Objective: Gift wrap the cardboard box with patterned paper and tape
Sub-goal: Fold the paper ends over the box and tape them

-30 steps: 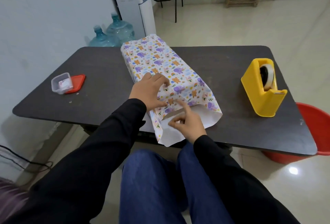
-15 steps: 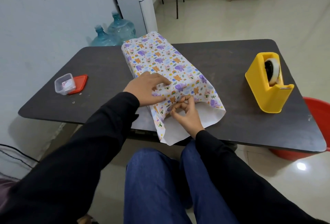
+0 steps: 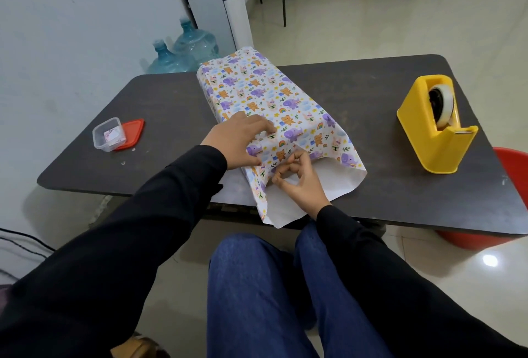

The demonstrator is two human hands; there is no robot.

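The box lies lengthwise on the dark table [image 3: 357, 106], fully covered by patterned paper [image 3: 257, 92] with animals and rainbows. The paper's near end hangs open past the box, its white inside showing. My left hand [image 3: 240, 140] rests flat on top of the wrapped box near its near end, fingers straight. My right hand [image 3: 297, 180] is at the open end, its fingers curled and pinching the paper's top edge at the near face. The cardboard itself is hidden. A yellow tape dispenser [image 3: 434, 129] with a roll stands at the right.
A small clear plastic tub [image 3: 108, 133] and its red lid [image 3: 133, 134] lie at the table's left. A red bucket [image 3: 514, 180] stands on the floor at the right. Water bottles [image 3: 183, 52] and a dispenser stand behind the table.
My right hand moved up from the white flap to the paper's top edge and closed its fingers on it. The left hand flattened on the box top.
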